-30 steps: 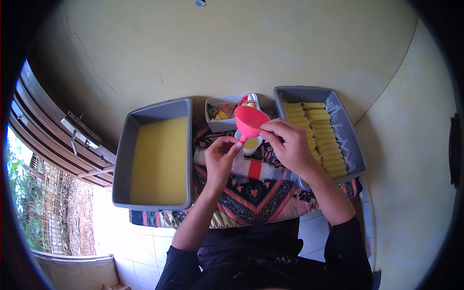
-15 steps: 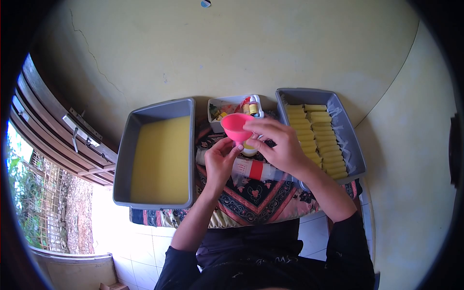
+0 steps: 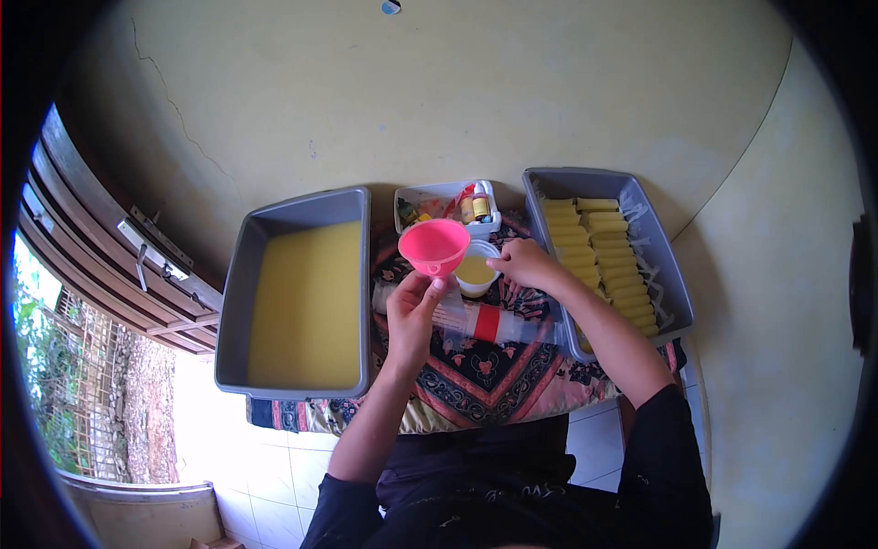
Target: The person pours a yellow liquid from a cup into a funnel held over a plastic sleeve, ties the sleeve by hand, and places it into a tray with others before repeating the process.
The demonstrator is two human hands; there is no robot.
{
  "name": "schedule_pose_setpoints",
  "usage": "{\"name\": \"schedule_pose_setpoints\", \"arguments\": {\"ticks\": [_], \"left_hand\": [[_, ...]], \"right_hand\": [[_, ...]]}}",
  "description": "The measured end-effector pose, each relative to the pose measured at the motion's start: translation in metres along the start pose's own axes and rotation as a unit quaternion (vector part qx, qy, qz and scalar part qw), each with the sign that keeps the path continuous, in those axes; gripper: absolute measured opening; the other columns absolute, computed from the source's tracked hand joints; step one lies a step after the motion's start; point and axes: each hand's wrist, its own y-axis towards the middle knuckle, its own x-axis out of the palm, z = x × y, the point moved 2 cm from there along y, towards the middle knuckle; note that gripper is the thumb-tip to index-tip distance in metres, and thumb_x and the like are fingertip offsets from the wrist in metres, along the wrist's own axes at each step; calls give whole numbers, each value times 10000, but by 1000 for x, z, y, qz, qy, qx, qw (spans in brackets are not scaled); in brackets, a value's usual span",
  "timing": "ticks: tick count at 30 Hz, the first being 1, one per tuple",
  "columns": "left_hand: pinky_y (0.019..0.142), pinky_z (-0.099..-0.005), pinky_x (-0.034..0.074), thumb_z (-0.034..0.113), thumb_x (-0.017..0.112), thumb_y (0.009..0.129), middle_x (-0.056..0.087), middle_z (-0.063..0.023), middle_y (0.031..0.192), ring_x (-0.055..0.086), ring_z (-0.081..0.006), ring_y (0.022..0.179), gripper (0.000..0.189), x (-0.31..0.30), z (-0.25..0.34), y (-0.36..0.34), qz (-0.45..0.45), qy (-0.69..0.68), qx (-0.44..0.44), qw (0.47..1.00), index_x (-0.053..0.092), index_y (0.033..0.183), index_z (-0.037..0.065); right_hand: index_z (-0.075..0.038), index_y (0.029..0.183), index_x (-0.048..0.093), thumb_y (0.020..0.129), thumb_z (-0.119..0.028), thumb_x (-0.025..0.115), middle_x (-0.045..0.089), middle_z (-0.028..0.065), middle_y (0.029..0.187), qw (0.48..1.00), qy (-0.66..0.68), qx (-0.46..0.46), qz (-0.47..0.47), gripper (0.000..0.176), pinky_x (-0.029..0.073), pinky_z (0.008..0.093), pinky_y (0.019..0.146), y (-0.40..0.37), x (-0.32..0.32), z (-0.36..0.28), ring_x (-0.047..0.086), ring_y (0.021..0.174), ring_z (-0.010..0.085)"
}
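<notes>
A pink funnel point(image 3: 435, 242) sits upright in my left hand point(image 3: 413, 306), whose thumb and fingers close around its stem. Clear thin plastic shows just below the stem, though how it is attached cannot be made out. To the right of the funnel stands a whitish cup point(image 3: 475, 287) with pale yellow liquid in it. My right hand point(image 3: 528, 265) has its fingers closed at the cup's right edge. Whether it grips a rim or a handle is hidden. In front of the cup lies a clear plastic pack with a red band point(image 3: 487, 323).
A grey tub point(image 3: 364, 302) of yellow liquid stands at left. Another grey tub point(image 3: 679, 306) at right holds rows of filled yellow plastic tubes. Behind the cup is a white basket point(image 3: 404, 195) with small bottles. A patterned cloth point(image 3: 485, 389) covers the table against the wall.
My right hand has moved from the funnel's mouth down to the right edge of the cup. The funnel has shifted slightly left in my left hand, uncovering the cup.
</notes>
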Motion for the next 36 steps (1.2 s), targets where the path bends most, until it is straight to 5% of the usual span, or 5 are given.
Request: {"name": "schedule_pose_setpoints", "arguments": {"ticks": [5,12,17,36], "left_hand": [[865,-284,440,146,562,941,650,-53,946,589,-120,890,194,1,-1,-4,17,0,-12,1000,611,1046,-9],[822,-261,455,111,547,946,653,-49,940,592,-104,874,192,-1,-3,-12,9,11,-29,999,607,1071,-22],[820,-264,457,101,546,944,651,-43,924,592,-104,865,179,3,-4,-16,-16,3,-48,999,609,1059,-21],[810,-269,467,126,588,920,666,-61,932,606,-113,856,211,38,15,8,-66,23,-26,997,616,1067,-22]], "right_hand": [[127,692,584,852,-92,538,632,189,610,962,254,83,-62,275,555,324,429,3,11,8,679,552,254],[94,739,565,853,-58,517,633,187,654,934,343,103,-24,196,566,308,467,-6,-5,5,675,557,246],[61,748,550,878,-76,528,613,147,630,904,417,36,85,190,538,283,455,-16,-36,-6,649,528,201],[8,634,471,852,-25,595,564,46,525,862,318,-172,354,253,450,219,422,-43,-99,-95,602,482,87]]}}
